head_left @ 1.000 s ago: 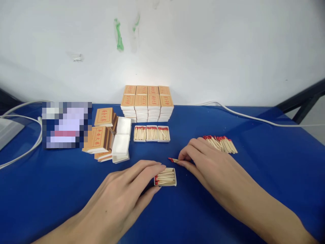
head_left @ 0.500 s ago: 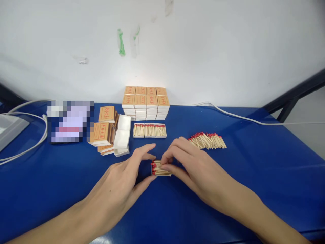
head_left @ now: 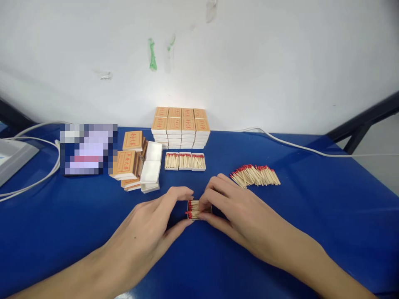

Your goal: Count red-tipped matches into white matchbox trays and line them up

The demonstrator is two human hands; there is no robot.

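A small white matchbox tray [head_left: 203, 219] filled with red-tipped matches [head_left: 193, 206] lies on the blue table. My left hand [head_left: 148, 224] steadies its left end, the index finger at the far side and the thumb at the near side. Over the tray's right half, my right hand [head_left: 240, 207] has thumb and fingers closed on matches; its fingers hide that part of the contents. One red head sticks out past the tray's left edge. Beyond my hands stand three filled trays [head_left: 185, 161] side by side. A loose pile of matches [head_left: 255, 175] is beyond my right hand.
Closed matchboxes [head_left: 181, 125] are stacked in rows by the wall. To the left are matchbox covers [head_left: 125, 162] and white trays [head_left: 151, 171]. A pixelated flat object [head_left: 90, 149] lies farther left, near white cables [head_left: 59, 155]. Another cable [head_left: 289, 144] runs along the right back.
My right fingers have pressed lower against the matches, and a match head now protrudes over the tray's left edge. The whole view has shifted slightly.
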